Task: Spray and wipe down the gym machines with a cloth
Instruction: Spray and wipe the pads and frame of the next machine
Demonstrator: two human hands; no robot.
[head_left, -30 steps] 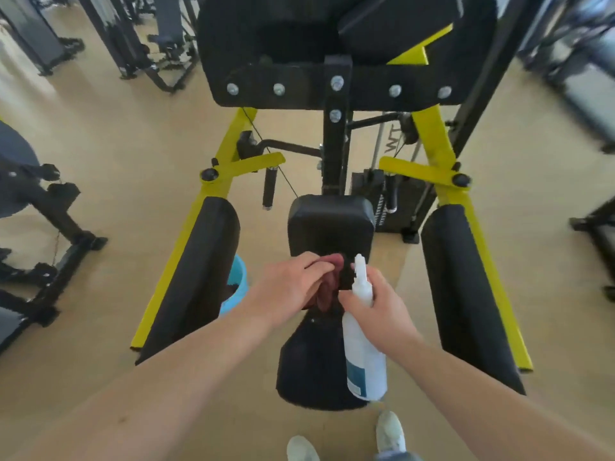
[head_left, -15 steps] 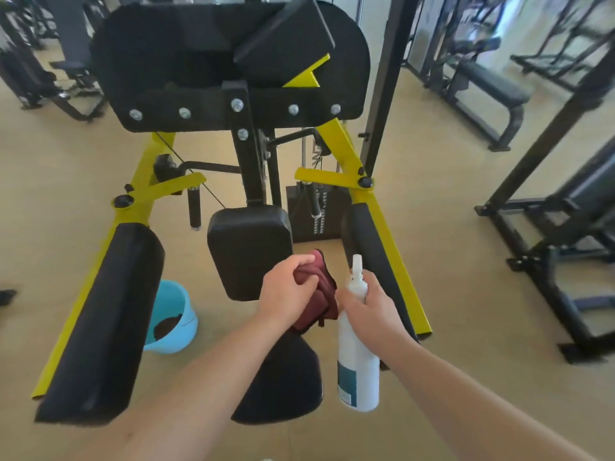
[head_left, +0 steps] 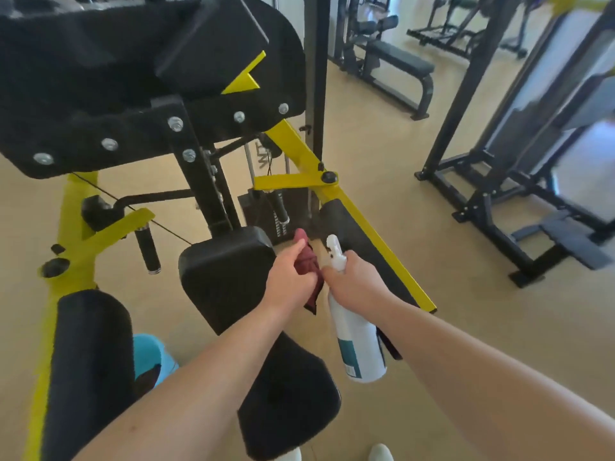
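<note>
A black and yellow gym machine fills the view, with a small upright black pad (head_left: 226, 274) in the middle and a lower seat pad (head_left: 289, 404) below it. My left hand (head_left: 289, 281) grips a dark red cloth (head_left: 311, 264) just off the right edge of the upright pad. My right hand (head_left: 352, 284) holds a white spray bottle (head_left: 357, 341) by its neck, the bottle hanging down beside the cloth. Right of both hands runs a long black arm pad (head_left: 362, 244) on a yellow bar. Another long pad (head_left: 90, 367) lies at the lower left.
A light blue bucket (head_left: 151, 354) stands on the floor between the left pad and the seat. Black machine frames (head_left: 492, 201) stand to the right and a bench (head_left: 396, 58) farther back. Open tan floor (head_left: 399, 227) lies between them. My shoes (head_left: 381, 453) show at the bottom edge.
My view has swung right, so the machine has shifted left in the frame. My left hand has drawn the cloth off the upright pad toward its right edge; the bottle stays beside it.
</note>
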